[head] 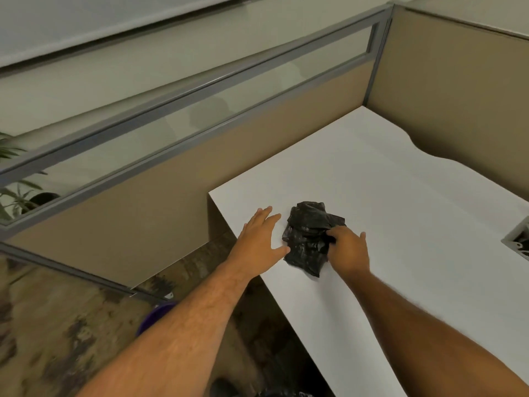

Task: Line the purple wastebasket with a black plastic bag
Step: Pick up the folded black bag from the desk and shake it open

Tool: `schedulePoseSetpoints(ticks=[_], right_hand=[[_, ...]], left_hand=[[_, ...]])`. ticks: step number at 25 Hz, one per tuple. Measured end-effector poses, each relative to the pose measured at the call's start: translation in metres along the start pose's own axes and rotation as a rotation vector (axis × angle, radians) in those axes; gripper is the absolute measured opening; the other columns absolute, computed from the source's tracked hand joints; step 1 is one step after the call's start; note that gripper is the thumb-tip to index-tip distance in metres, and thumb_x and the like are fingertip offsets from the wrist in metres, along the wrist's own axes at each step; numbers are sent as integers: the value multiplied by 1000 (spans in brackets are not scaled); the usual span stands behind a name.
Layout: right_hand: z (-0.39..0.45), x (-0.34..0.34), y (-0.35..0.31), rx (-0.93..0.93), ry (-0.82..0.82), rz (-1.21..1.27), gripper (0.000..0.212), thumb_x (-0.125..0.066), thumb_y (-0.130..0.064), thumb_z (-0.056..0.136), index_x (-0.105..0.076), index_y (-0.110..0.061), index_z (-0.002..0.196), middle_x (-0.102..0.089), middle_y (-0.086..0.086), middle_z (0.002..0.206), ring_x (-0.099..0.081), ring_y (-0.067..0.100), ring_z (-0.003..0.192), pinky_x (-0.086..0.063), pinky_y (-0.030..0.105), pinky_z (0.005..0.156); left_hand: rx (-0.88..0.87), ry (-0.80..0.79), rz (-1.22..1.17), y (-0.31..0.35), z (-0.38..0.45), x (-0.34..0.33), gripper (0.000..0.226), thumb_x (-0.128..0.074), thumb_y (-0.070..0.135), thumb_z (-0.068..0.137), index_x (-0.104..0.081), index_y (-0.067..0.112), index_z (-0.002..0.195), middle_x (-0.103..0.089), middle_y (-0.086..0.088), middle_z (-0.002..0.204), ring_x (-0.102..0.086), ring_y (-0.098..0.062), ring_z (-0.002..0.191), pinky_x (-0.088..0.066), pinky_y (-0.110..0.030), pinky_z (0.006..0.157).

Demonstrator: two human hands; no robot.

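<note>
Here the right hand point(347, 250) fingers pinch the crumpled black bag point(307, 239) to lift it; beside the bag, left hand point(262, 239) fingers lie spread on the surface point(400, 196), steadying.

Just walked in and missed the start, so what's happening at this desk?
A person is picking up a crumpled black bag from the white desk. The right hand is pinching the bag's near edge, while the left hand lies open and flat on the desk beside it, its thumb about at the bag's edge. The bag is still bunched up, not unfolded. A bit of the purple wastebasket shows on the floor under the left forearm, not yet lined.
</note>
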State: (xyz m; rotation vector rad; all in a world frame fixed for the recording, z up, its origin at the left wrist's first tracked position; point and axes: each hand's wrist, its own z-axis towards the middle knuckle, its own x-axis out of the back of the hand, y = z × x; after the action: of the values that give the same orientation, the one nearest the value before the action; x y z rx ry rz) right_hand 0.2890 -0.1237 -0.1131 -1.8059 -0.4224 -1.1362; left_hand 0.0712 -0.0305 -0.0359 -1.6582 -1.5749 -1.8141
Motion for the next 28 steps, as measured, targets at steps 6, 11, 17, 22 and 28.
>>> schedulePoseSetpoints(ticks=[6,11,17,22,28], right_hand=[[5,61,-21,22,366,788,18,-69,-17,96,-78,-30,104,-78,-12,104,-73,8,101,-61,38,96],[8,114,-38,-51,233,1239,29,-75,-19,95,-78,-30,122,-79,-6,106,-77,14,104,-62,29,89],[-10,139,-68,48,-8,1296,8,-81,-14,88,-77,-16,95,-76,3,90,-74,18,85,-60,33,76],[-25,144,-82,43,-93,1435,18,-83,-12,75,-69,-14,87,-67,9,87,-70,23,85,-59,34,79],[-56,128,-106,-94,8,1540,17,-79,-15,90,-69,-19,77,-67,0,78,-63,14,71,-55,27,69]], left_hand=[[102,11,-252,0,-2,9,77,-73,45,92,-37,36,159,-26,12,170,-24,-11,155,-31,-39,124],[105,154,-660,36,1,23,34,-70,50,92,-69,33,122,-75,11,112,-68,-6,102,-57,-22,85],[114,74,-956,96,15,51,48,-73,65,79,-73,21,99,-79,-1,81,-72,-15,67,-65,-35,68],[-9,254,-906,86,3,68,8,-78,25,90,-75,22,84,-74,-1,79,-69,-10,68,-61,-27,67],[163,631,-1432,37,-38,99,19,-64,25,100,-71,25,82,-75,-2,88,-74,-15,81,-60,-31,67]])
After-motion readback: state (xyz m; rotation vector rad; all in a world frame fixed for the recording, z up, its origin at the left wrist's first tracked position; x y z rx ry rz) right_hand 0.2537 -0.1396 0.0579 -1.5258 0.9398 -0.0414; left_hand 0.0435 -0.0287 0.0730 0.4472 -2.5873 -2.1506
